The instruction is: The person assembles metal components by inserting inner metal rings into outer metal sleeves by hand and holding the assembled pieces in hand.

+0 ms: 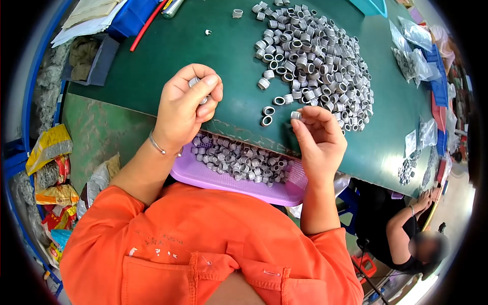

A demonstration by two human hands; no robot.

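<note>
I see a green-topped table (pixel 203 61) carrying a big heap of grey metal rings (pixel 315 56) toward one o'clock, with two loose rings (pixel 268 115) near its front edge. Clear bags of parts (pixel 414 48) (contents blurry) lie at two o'clock.

No legible text or labels anywhere.

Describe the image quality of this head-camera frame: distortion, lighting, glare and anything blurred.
Head view: strong fisheye bends the green table edge, with black vignette corners; lighting is even and soft, with faint shadows under the ring pile; the left hand and right hand look sharp; a co-worker's face at lower right is blurred out; bright glare at the lower right corner.
</note>
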